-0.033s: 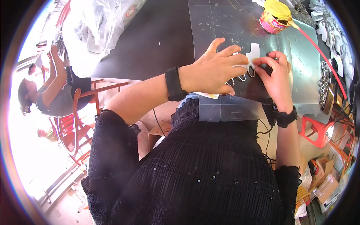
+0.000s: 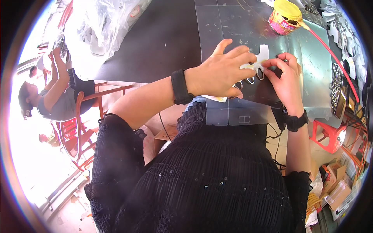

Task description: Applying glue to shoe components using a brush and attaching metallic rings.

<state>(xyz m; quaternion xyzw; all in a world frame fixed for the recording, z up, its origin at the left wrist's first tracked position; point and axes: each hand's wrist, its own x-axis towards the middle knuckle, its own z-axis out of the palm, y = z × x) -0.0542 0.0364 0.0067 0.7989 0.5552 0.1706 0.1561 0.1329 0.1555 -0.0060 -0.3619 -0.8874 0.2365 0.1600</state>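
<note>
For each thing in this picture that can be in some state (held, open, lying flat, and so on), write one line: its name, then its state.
left hand: pressed flat on the white piece, fingers spread.
right hand: pinching the white piece's edge.
white piece: lying on the grey mat, held by both hands.
grey mat: flat on the table, overhanging its near edge.
yellow-lidded tub: lid on, upright.
metal rings: piled loose, untouched.
clear plastic bag: crumpled, lying on the table.

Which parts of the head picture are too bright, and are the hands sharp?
Head view: the floor at the left rim is washed out white; the mat shows pale glare; left hand and right hand look fairly sharp; edges bend toward the rim.
</note>
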